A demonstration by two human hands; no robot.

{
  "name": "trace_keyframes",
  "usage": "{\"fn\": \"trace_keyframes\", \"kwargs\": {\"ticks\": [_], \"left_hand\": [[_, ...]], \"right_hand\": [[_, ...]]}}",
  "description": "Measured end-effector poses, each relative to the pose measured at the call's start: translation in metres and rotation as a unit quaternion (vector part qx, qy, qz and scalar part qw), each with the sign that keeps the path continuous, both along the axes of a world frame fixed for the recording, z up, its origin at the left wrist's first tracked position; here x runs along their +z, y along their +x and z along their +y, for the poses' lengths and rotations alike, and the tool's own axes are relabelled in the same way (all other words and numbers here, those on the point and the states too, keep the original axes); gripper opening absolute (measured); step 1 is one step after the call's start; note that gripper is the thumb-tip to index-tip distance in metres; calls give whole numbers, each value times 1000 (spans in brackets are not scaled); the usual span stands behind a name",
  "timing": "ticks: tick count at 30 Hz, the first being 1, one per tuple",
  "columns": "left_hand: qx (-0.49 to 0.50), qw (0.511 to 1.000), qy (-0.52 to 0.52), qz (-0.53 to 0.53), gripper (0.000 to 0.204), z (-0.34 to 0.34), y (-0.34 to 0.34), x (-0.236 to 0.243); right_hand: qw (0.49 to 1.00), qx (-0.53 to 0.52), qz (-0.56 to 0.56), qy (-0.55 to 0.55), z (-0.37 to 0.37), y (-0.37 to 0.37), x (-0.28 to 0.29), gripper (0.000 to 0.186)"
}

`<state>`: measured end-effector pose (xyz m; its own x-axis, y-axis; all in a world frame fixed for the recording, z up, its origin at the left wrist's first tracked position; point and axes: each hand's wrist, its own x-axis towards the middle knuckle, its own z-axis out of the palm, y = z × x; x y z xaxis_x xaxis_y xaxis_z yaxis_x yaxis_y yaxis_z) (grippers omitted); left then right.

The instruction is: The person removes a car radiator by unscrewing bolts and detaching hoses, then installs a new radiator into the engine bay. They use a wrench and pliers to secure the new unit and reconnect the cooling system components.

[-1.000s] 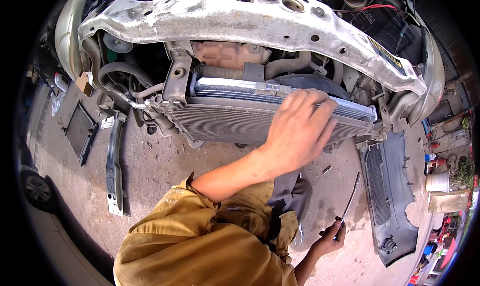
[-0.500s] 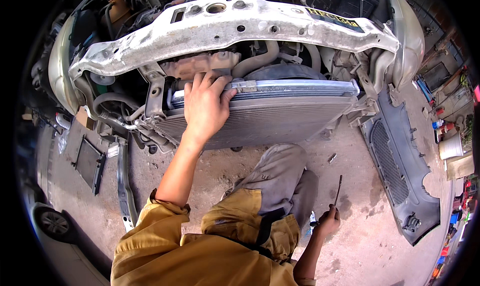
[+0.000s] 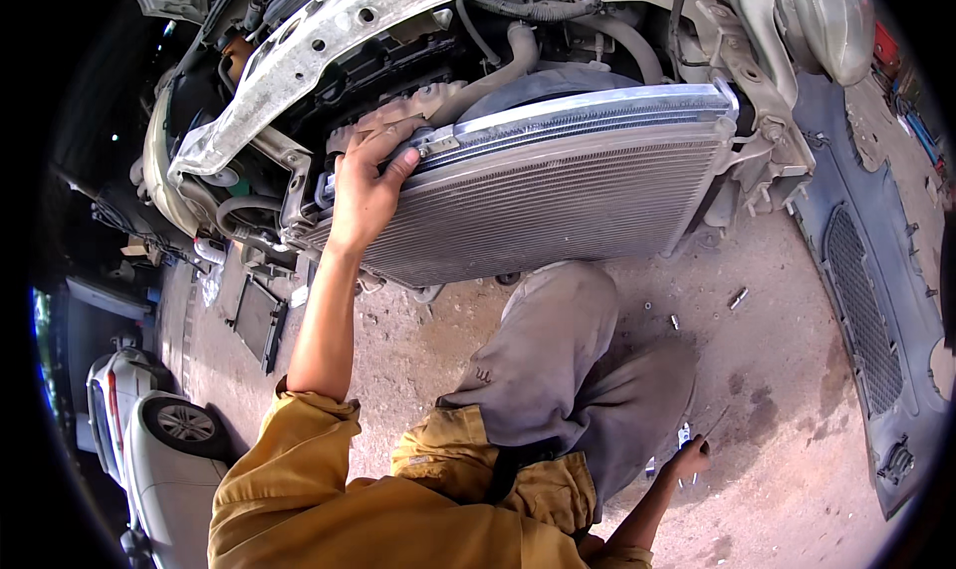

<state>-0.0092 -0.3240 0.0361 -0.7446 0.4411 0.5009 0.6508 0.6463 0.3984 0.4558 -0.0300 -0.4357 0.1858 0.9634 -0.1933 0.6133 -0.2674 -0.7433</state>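
My left hand [image 3: 366, 193] grips the top left end of the radiator [image 3: 597, 101], its fingers hooked over the top edge and its thumb on the near side. A finned condenser panel [image 3: 558, 196] sits close in front of the radiator, leaning under the front of the car. Low on the right, beside my knee, my right hand [image 3: 691, 456] is closed on a thin rod [image 3: 719, 426] that points up and away. The rod's lower end is hidden in my fist. Small shiny pieces [image 3: 684, 434] lie on the ground beside that hand.
A bare metal crossmember [image 3: 309, 56] arches over the engine bay. The removed grey bumper cover [image 3: 861, 300] lies along the right. On the ground are small metal parts [image 3: 737, 297] and, at left, a black frame [image 3: 259, 320]. A parked car [image 3: 169, 469] stands far left.
The view has swung, and the radiator and condenser now tilt up on the right. My left hand stays at the radiator's left end. My right hand has lowered toward the ground with the rod.
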Motion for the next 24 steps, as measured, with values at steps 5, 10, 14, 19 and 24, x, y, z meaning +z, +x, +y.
{"fn": "trace_keyframes", "kwargs": {"ticks": [5, 10, 14, 19, 24], "left_hand": [[29, 997, 47, -53, 35, -11, 5, -13], [28, 997, 41, -57, 36, -5, -3, -12], [27, 995, 43, -81, 35, 2, 0, -10], [42, 994, 64, -77, 37, -3, 6, -12], [38, 989, 98, -104, 38, 0, 1, -13]], "right_hand": [[990, 112, -88, 25, 27, -27, 5, 41], [948, 234, -208, 65, 56, -64, -19, 34], [879, 358, -313, 29, 65, -79, -35, 33], [869, 385, -310, 23, 67, -84, -47, 46], [890, 364, -269, -56, 85, -86, -53, 55]]}}
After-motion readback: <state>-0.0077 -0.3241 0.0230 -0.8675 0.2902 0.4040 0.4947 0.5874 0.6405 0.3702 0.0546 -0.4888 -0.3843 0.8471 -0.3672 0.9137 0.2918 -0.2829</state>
